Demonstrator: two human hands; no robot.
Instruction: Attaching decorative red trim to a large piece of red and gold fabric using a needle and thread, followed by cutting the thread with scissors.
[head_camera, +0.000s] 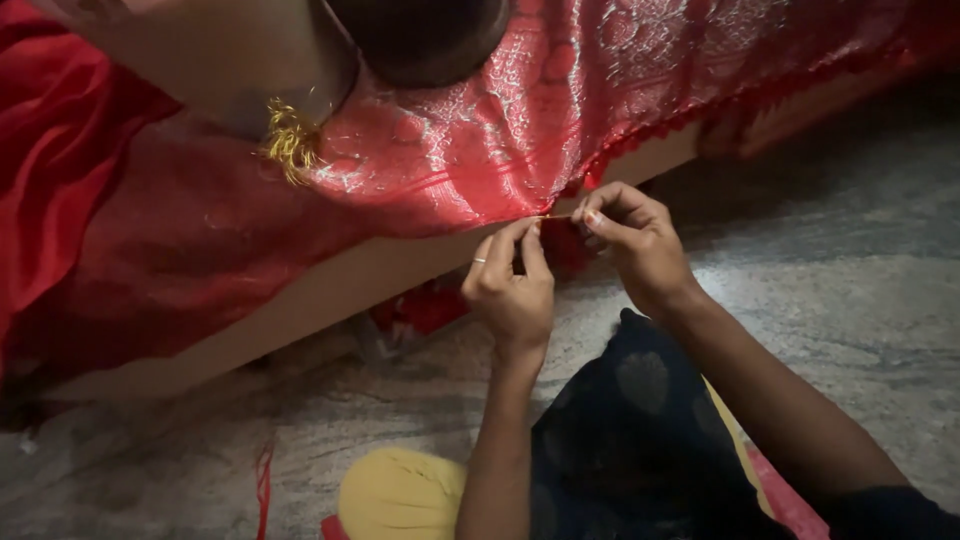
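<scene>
A red patterned cloth (560, 110) with a fringed border hangs over the edge of a pale wooden board (330, 290). My left hand (512, 285), with a ring on one finger, pinches the cloth's lower edge between thumb and fingertips. My right hand (635, 240) is just to the right of it, and its fingers are closed on the same edge. A thin golden thread (556, 217) runs between the two hands. A golden tassel (290, 140) lies on the cloth at the upper left.
Plain red fabric (60, 150) is bunched at the left. A dark round object (420, 40) rests on the cloth at the top. Grey stone floor (850, 250) spreads to the right. My dark and yellow clothing (620, 440) fills the bottom.
</scene>
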